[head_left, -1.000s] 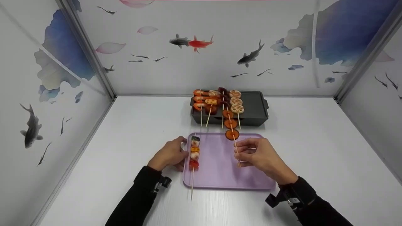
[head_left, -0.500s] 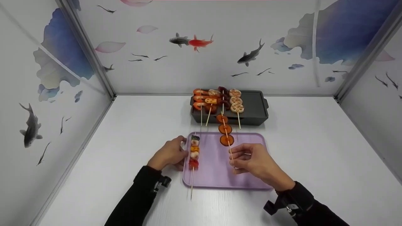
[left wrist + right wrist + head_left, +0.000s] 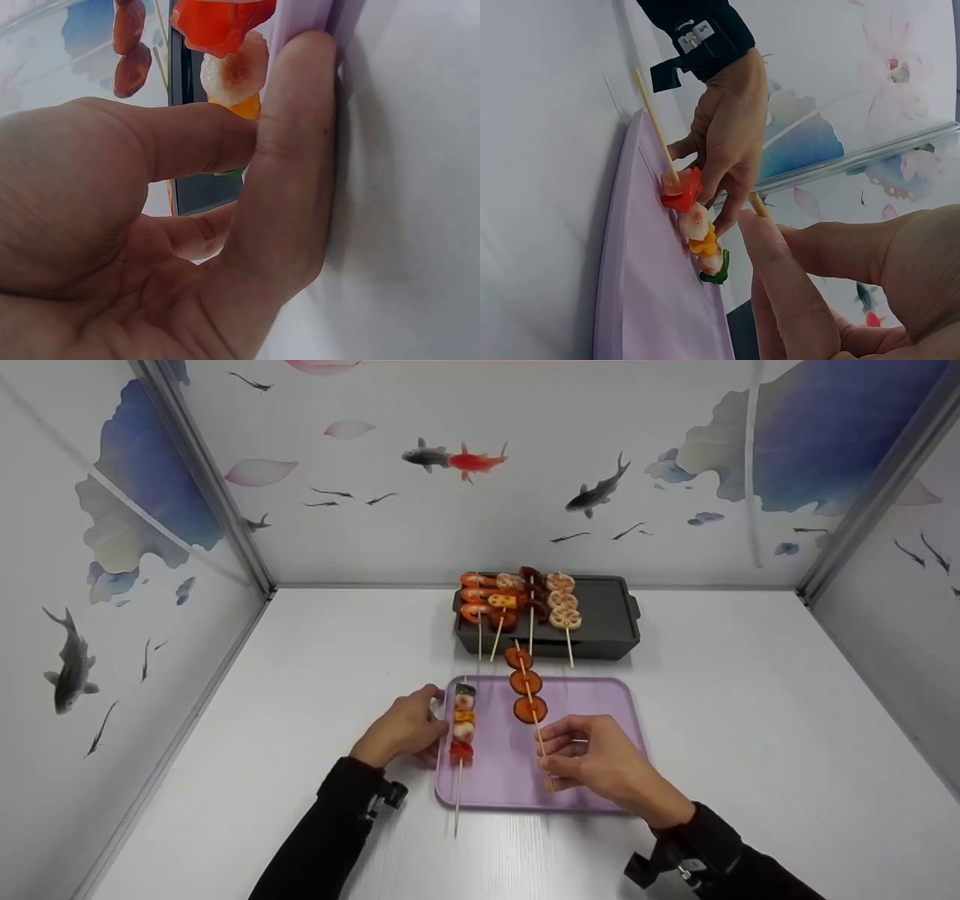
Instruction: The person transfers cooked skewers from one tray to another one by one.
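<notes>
In the head view my right hand (image 3: 596, 761) pinches the stick of a skewer of round orange-brown slices (image 3: 526, 684), held above a purple tray (image 3: 495, 802) and tilted away to the left. Only the stick's end shows near the fingertips in the right wrist view. My left hand (image 3: 405, 729) holds the tray's left edge, fingers bent against its side and thumb at the rim. Close by that edge lies a mixed skewer (image 3: 463, 725) of red, white, yellow and green pieces; its stick overhangs the tray's front.
Behind the tray stands a dark grey grill (image 3: 600, 607) bearing shrimp (image 3: 474, 596), lotus root slices (image 3: 564, 600) and other skewers on its left and middle. White walls with painted fish enclose the white table (image 3: 322, 660) at the back and sides.
My right hand has drawn the orange-brown skewer away from the grill, toward me and to the left, over the tray. The left hand and the tray have stayed put.
</notes>
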The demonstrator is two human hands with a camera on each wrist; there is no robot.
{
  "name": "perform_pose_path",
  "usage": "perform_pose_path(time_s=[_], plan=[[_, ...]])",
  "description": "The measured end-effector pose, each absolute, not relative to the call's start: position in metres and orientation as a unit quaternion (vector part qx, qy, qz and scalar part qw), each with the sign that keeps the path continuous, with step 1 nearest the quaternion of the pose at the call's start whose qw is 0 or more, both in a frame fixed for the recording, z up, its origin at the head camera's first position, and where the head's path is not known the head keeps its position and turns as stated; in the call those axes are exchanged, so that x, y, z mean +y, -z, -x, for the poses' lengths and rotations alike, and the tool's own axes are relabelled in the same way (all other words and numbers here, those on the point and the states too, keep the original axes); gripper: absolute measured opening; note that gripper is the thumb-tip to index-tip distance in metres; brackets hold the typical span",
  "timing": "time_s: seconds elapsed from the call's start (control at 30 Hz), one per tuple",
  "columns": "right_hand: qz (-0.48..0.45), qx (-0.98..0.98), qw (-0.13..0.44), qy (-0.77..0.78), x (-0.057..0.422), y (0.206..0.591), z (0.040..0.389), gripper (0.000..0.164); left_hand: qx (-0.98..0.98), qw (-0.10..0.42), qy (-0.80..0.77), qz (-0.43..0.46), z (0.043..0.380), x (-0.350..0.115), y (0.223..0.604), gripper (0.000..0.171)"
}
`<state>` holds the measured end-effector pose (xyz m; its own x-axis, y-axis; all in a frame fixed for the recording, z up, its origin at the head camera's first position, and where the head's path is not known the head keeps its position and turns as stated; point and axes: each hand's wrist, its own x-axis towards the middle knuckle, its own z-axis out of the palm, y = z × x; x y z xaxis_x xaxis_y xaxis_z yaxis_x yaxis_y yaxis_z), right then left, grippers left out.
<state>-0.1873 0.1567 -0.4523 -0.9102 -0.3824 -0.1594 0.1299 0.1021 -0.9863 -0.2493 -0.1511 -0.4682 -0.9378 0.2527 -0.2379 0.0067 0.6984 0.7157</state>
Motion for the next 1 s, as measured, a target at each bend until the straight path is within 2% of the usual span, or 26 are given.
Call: perform_pose_path(time_s=[0.6,1.0], plan=[[0.12,0.733,0.202,0.638,0.145,0.462,0.179,0.039,0.914,0.155,-0.368,-0.071,0.249,-0.151,0.468,0.05],[0.084,0.709,0.235,0.659,0.129,0.472,0.175,0.04,0.923,0.148,-0.347,-0.071,0.25,-0.15,0.468,0.051]])
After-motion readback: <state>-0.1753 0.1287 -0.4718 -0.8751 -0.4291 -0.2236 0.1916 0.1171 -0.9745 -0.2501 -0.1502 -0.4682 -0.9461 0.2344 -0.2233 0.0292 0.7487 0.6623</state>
